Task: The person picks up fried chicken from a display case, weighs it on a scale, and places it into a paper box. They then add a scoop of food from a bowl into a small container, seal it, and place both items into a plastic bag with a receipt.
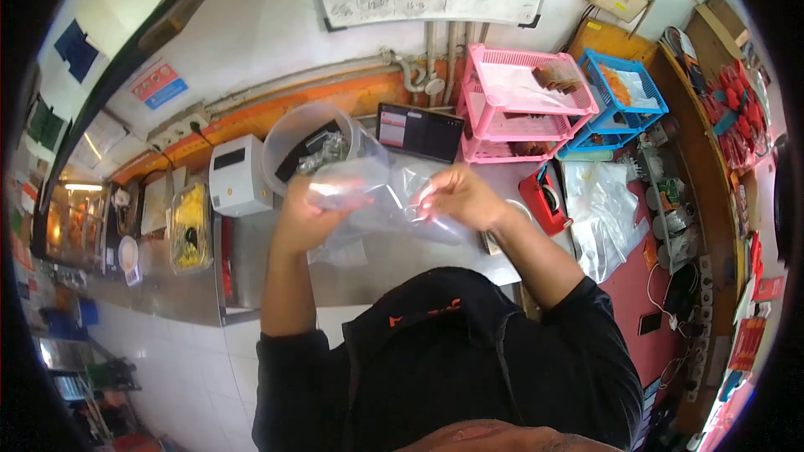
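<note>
left hand (pixel 306 213) gripping crinkled clear plastic bag (pixel 368 197) | right hand (pixel 459 197) pinching its other edge | bag stretched between hands, long axis left-right, above grey steel counter (pixel 402 255) | round translucent plastic tub (pixel 306 146) just behind left hand

There is only one view, from a camera worn on the person's head. It is a wide fisheye that looks steeply down and forward over the person's own chest, close to both raised hands, and reaches the steel counter (pixel 402 264) and the wall behind.
</note>
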